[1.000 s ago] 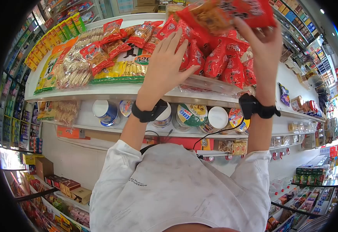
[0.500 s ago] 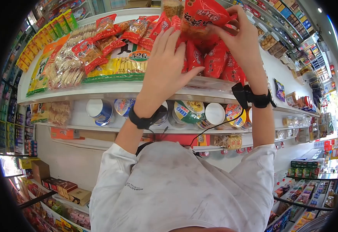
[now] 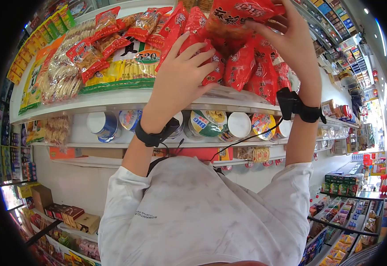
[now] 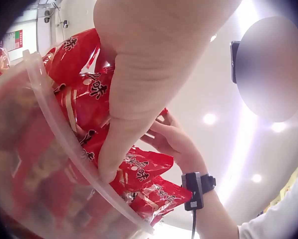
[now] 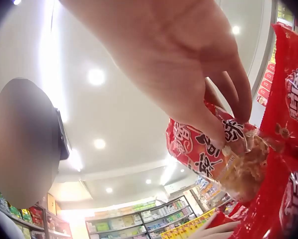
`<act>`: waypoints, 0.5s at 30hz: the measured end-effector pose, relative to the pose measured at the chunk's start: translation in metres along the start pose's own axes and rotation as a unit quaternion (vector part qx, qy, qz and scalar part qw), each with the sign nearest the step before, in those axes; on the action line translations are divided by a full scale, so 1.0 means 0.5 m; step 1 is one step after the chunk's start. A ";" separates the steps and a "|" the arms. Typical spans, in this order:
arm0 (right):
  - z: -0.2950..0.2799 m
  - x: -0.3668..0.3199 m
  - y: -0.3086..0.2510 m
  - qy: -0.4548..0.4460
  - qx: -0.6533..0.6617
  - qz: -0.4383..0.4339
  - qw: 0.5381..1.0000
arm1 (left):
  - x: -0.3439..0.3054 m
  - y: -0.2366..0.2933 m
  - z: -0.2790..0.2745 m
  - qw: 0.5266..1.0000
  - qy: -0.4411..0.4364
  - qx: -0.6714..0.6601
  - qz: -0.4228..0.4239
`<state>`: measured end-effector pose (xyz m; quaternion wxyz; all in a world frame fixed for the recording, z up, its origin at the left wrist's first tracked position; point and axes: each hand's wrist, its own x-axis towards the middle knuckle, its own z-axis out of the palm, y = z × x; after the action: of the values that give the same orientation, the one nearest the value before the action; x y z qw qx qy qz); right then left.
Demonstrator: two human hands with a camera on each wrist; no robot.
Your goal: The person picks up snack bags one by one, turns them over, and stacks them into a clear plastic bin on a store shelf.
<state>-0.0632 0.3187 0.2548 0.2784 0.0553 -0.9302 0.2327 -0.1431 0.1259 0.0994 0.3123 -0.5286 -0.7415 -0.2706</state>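
Observation:
My right hand pinches a red snack bag by its side, above a clear plastic bin packed with upright red snack bags. In the right wrist view, thumb and fingers press into the printed held bag, and brown food shows through its clear part. With fingers spread, my left hand rests at the left side of the bin against the red bags. The left wrist view has its thumb reaching down at the bin's rim.
Left of the bin, loose red snack bags lie on large yellow-and-green packs and a bundle of wrapped sticks. Below, instant noodle tubs line a lower shelf. A cable hangs from the right wrist camera.
The right hand has brought the held bag leftward and down over the bin. My left hand has stayed at the bin's left side, its fingers now more bent. The head view has shifted slightly.

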 end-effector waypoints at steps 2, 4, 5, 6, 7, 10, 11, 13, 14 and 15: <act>-0.011 0.002 -0.018 -0.019 0.005 0.026 0.999 | -0.001 -0.005 -0.004 1.000 0.000 -0.012 0.003; -0.005 0.006 -0.013 -0.024 -0.001 0.007 1.000 | -0.001 -0.009 -0.013 1.000 -0.009 -0.024 0.005; 0.004 0.006 0.003 -0.017 -0.009 -0.024 1.000 | -0.001 -0.011 -0.014 1.000 -0.010 -0.022 0.007; 0.012 0.007 0.016 -0.010 -0.018 -0.054 0.998 | 0.000 -0.014 -0.013 1.000 -0.012 -0.022 0.010; 0.017 0.008 0.024 0.005 -0.086 -0.064 0.994 | 0.000 -0.016 -0.012 1.000 -0.014 -0.022 0.014; 0.022 0.006 0.027 0.040 -0.206 -0.082 0.974 | 0.001 -0.020 -0.012 0.999 -0.016 -0.033 0.023; 0.025 0.003 0.008 0.044 -0.190 -0.081 0.978 | 0.001 -0.022 -0.013 0.999 -0.022 -0.040 0.028; 0.021 0.008 -0.007 0.017 -0.156 -0.068 0.985 | 0.000 -0.027 -0.019 0.997 -0.032 -0.053 0.037; 0.016 0.013 -0.009 -0.013 -0.139 -0.057 0.989 | 0.001 -0.028 -0.021 0.997 -0.038 -0.056 0.039; 0.013 0.014 -0.009 -0.043 -0.123 -0.045 0.991 | 0.002 -0.028 -0.024 0.996 -0.044 -0.059 0.041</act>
<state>-0.0715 0.3118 0.2555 0.2532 0.0720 -0.9594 0.1017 -0.1545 0.1136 0.1073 0.2582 -0.5876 -0.7150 -0.2771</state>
